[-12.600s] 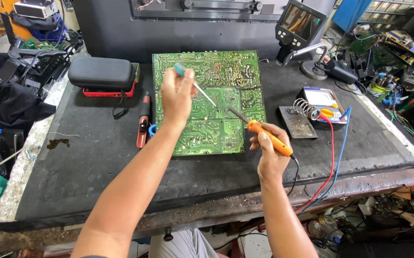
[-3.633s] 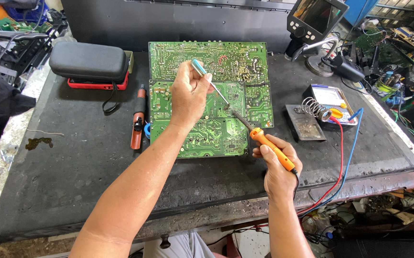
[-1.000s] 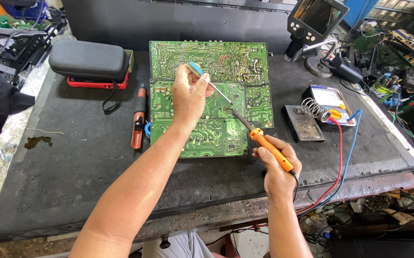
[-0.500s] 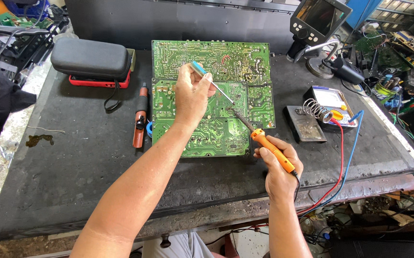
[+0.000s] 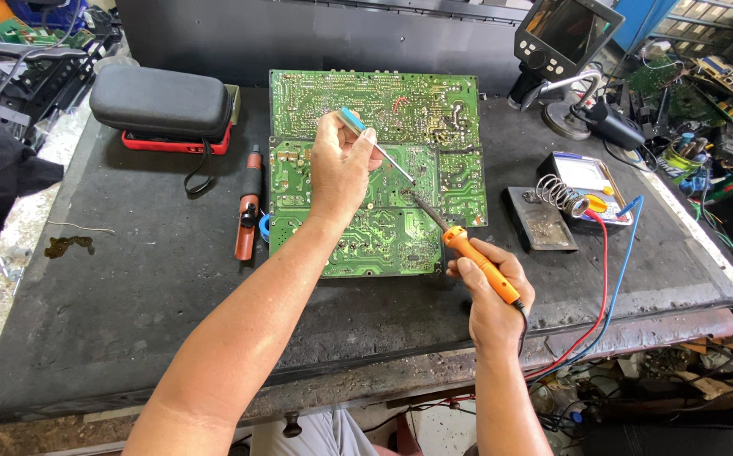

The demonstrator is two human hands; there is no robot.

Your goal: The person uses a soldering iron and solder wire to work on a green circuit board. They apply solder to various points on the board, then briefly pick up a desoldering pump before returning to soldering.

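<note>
Bare black mat (image 5: 130, 321) is lying open near and left of the circuit board (image 5: 366, 245). Crowding the far left are a dark case (image 5: 162, 101) and an orange tool (image 5: 248, 211); a stand (image 5: 544, 215) and cables (image 5: 603, 279) are blocking the right.

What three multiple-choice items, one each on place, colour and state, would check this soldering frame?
1. Where does the black zip case sit?
A. left of the green circuit board
B. on the board
C. at the mat's right edge

2. What colour is the handle of the soldering iron in the right hand?
A. blue
B. orange
C. black

3. What is the left hand doing?
A. lying flat on the mat
B. gripping a thin blue-capped tool
C. lifting the case

Key: 1 A, the case lies beyond the board's left edge; 2 B, the grip is plainly orange; 3 B, the fingers close on the tool, its tip at the board.
</note>
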